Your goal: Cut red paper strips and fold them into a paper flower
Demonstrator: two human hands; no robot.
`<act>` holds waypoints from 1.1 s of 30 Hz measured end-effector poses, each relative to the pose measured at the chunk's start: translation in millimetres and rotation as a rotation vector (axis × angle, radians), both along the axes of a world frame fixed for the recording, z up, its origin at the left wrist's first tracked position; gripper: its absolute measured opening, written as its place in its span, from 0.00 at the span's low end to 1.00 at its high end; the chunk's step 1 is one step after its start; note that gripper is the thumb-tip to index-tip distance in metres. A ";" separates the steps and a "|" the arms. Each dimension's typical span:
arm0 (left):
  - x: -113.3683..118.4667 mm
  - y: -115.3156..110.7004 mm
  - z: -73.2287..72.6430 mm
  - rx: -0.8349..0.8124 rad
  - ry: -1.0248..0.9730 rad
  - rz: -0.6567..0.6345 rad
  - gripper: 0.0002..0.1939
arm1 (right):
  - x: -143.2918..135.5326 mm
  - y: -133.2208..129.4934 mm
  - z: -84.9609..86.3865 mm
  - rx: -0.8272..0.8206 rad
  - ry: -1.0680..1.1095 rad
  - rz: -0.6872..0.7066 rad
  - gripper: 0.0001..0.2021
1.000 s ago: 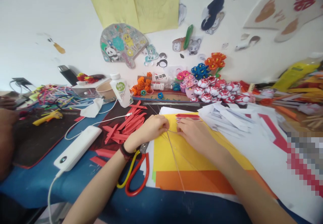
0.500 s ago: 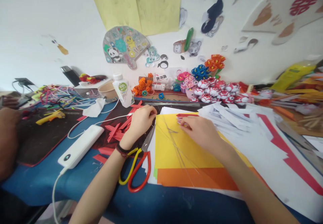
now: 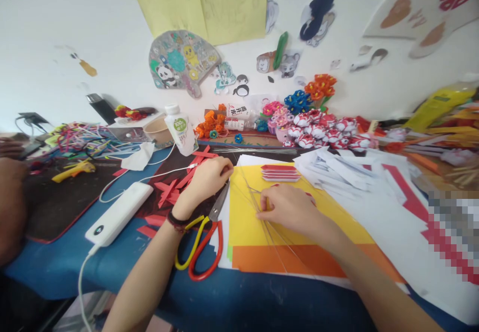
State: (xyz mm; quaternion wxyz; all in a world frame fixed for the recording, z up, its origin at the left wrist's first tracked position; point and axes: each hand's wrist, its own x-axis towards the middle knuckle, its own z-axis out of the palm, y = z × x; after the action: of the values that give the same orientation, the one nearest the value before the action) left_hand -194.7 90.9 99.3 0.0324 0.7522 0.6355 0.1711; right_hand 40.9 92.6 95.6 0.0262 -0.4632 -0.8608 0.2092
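My left hand (image 3: 214,173) is closed, fingers curled at the left edge of the yellow paper (image 3: 245,227); what it pinches is hidden. Several thin wires (image 3: 266,228) fan across this sheet from near its fingertips. Over the yellow paper, my right hand (image 3: 290,206) pinches at these wires with thumb and forefinger. Just beyond it lies a folded red-and-white paper strip piece (image 3: 280,173), apart from the fingers. Another red bit shows behind the right knuckles, mostly covered. Scissors (image 3: 214,215) with one yellow and one red handle rest beside my left wrist.
Red paper strips (image 3: 168,192) lie left of my left hand, near a white power bank (image 3: 119,213) with its cable. White paper scraps (image 3: 333,172) spread on the right. A white bottle (image 3: 180,130) and paper flowers (image 3: 325,131) stand behind. Another person's arm (image 3: 13,207) is at far left.
My right hand has moved away from the folded red-and-white piece, back toward me and onto the wires. That piece is now uncovered. My left hand stays nearly in place.
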 end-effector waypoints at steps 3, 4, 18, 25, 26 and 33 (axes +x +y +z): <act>-3.6 0.2 2.6 0.086 -0.013 0.184 0.13 | 0.2 -0.3 -4.2 0.006 -0.005 0.023 0.06; -4.6 0.6 3.7 0.106 -0.020 0.238 0.16 | 0.4 -0.2 -5.5 0.003 -0.011 0.027 0.06; 34.4 -134.4 26.5 -0.283 0.329 0.459 0.17 | 23.2 11.8 5.8 -0.021 0.240 0.097 0.06; 48.1 -172.9 -18.9 -0.286 0.438 0.480 0.13 | 48.9 14.7 24.4 -0.197 0.359 0.019 0.07; 48.2 -172.7 -19.7 -0.287 0.423 0.484 0.13 | 54.0 16.2 26.1 -0.212 0.378 0.004 0.08; 32.7 -167.3 -8.2 -0.328 0.281 0.571 0.06 | 75.1 28.3 33.1 -0.181 0.594 -0.023 0.12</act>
State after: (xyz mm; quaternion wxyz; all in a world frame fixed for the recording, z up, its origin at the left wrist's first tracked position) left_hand -162.0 -76.3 91.0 0.0161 0.5452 0.8374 -0.0360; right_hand 116.0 120.9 128.7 0.2376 -0.3918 -0.7882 0.4108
